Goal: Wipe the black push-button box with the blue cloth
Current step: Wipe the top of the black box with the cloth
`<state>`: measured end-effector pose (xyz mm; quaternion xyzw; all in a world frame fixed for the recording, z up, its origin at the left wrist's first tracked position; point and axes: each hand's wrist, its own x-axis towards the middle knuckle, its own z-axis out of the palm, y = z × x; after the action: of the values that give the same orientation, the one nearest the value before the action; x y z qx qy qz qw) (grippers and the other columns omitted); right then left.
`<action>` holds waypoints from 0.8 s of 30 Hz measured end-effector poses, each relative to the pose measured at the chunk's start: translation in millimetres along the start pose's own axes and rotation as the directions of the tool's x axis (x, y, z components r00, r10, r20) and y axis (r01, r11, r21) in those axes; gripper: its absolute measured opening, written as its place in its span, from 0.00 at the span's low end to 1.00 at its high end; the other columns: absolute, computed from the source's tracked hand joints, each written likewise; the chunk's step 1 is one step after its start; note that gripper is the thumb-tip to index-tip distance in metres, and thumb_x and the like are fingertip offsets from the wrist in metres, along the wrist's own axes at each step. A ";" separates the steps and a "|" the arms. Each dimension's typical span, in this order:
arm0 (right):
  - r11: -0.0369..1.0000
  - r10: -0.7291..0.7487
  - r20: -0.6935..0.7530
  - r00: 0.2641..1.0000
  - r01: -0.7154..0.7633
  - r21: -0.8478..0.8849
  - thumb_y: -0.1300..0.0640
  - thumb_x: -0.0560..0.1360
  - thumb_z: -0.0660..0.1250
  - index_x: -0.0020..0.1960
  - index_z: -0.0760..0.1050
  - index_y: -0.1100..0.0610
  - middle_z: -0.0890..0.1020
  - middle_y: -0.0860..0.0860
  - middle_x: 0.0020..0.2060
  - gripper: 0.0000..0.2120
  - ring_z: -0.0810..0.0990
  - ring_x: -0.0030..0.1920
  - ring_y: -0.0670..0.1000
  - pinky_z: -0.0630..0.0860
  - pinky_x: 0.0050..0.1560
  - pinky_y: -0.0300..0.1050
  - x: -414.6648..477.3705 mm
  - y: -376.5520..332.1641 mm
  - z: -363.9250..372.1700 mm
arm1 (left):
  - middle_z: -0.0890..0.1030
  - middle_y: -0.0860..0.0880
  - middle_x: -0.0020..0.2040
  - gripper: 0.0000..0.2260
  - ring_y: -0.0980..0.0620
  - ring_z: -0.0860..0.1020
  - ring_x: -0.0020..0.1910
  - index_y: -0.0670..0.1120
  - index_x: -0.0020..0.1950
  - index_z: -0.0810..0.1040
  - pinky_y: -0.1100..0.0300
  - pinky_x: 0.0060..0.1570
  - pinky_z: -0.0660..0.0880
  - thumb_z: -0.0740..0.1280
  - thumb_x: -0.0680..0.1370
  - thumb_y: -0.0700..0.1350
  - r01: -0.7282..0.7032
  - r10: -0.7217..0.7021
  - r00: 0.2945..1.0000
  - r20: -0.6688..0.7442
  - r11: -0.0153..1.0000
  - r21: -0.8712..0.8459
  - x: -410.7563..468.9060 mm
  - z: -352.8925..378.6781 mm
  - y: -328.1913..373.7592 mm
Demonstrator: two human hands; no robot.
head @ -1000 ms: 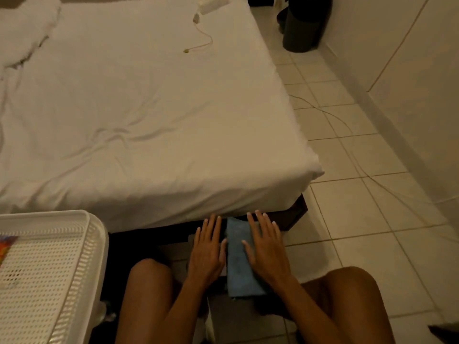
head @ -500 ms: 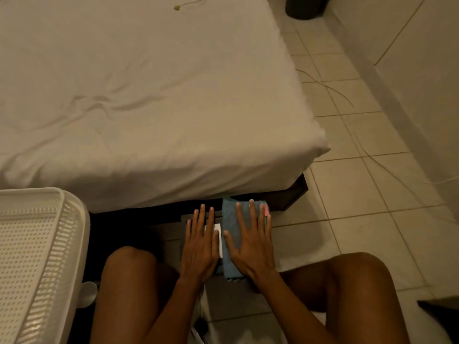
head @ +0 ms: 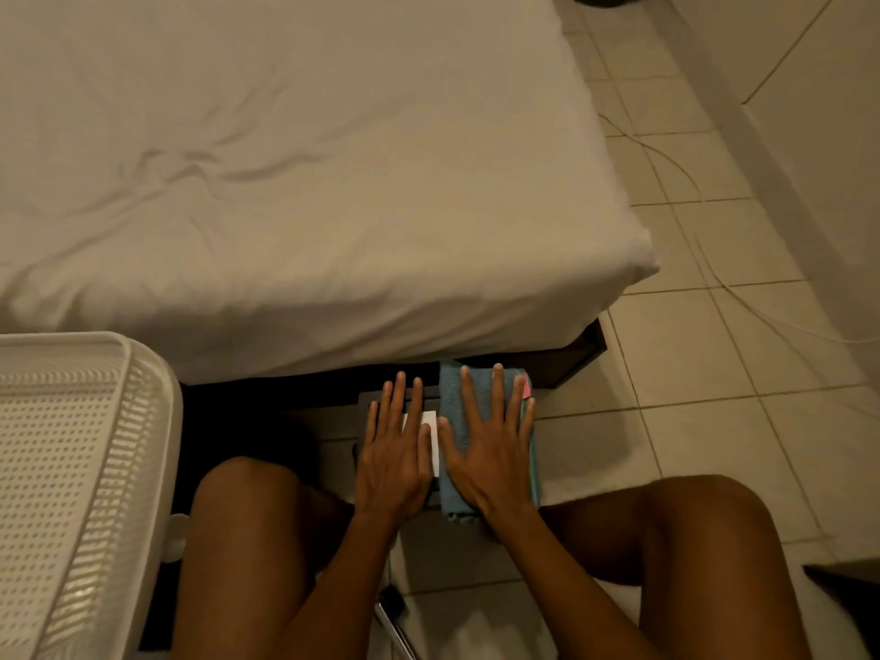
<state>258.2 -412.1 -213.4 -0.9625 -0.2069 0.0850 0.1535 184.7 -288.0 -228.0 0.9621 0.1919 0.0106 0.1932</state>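
The blue cloth [head: 450, 390], folded, lies over the right part of the black push-button box [head: 369, 400] on the floor between my knees, just in front of the bed. My right hand [head: 490, 450] lies flat on the cloth with fingers spread. My left hand [head: 393, 457] rests flat on the box's left part, partly over a white label [head: 432, 443]. A small pink tag [head: 526, 388] shows at the cloth's far right corner. Most of the box is hidden under hands and cloth.
A bed with a white sheet [head: 309, 183] fills the far side, its dark base [head: 562, 362] right behind the box. A white perforated basket [head: 71, 469] stands at my left. Tiled floor [head: 714, 421] with a thin cable [head: 705, 240] runs right, along a wall.
The view has tilted down and closer. My right hand has shifted onto the cloth's middle, and the left hand has moved slightly away from me on the box, uncovering the white label.
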 end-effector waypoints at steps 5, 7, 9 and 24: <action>0.999 -0.029 0.020 0.999 0.029 0.015 0.35 0.80 0.49 0.81 0.41 0.45 0.40 0.54 0.80 0.34 0.36 0.80 0.59 0.44 0.78 0.63 -10.1 3.7 -1.1 | 0.43 0.49 0.82 0.26 0.53 0.41 0.80 0.50 0.81 0.44 0.53 0.78 0.46 0.46 0.84 0.52 0.027 -0.027 1.000 0.003 1.000 -0.013 -0.3 -0.6 -0.4; 0.999 -0.043 0.020 0.999 0.042 0.030 0.36 0.80 0.50 0.81 0.41 0.45 0.41 0.54 0.81 0.34 0.37 0.80 0.58 0.44 0.78 0.63 -16.5 3.9 -1.8 | 0.44 0.50 0.82 0.26 0.53 0.41 0.80 0.50 0.81 0.44 0.53 0.79 0.46 0.46 0.84 0.51 0.028 -0.028 1.000 -0.003 0.999 -0.027 -0.3 -1.0 -0.8; 0.998 -0.051 0.025 0.998 0.050 0.035 0.37 0.80 0.51 0.81 0.41 0.45 0.41 0.53 0.81 0.34 0.37 0.80 0.58 0.44 0.78 0.63 -22.7 3.9 -3.3 | 0.45 0.50 0.82 0.26 0.53 0.42 0.81 0.50 0.81 0.45 0.53 0.79 0.47 0.47 0.83 0.51 0.028 -0.028 1.000 -0.009 0.999 -0.032 0.2 -1.2 -1.0; 0.999 -0.050 0.016 0.999 0.050 0.015 0.34 0.79 0.49 0.80 0.46 0.42 0.48 0.53 0.81 0.33 0.42 0.80 0.56 0.47 0.78 0.61 27.2 16.3 -7.1 | 0.44 0.50 0.82 0.27 0.53 0.41 0.81 0.50 0.81 0.44 0.52 0.78 0.48 0.46 0.83 0.54 0.042 -0.043 0.999 -0.013 0.999 -0.033 1.5 -1.0 2.2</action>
<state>290.4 -416.6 -214.9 -0.9552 -0.2315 0.0902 0.1609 186.8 -288.9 -226.2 0.9545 0.2135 0.0164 0.2076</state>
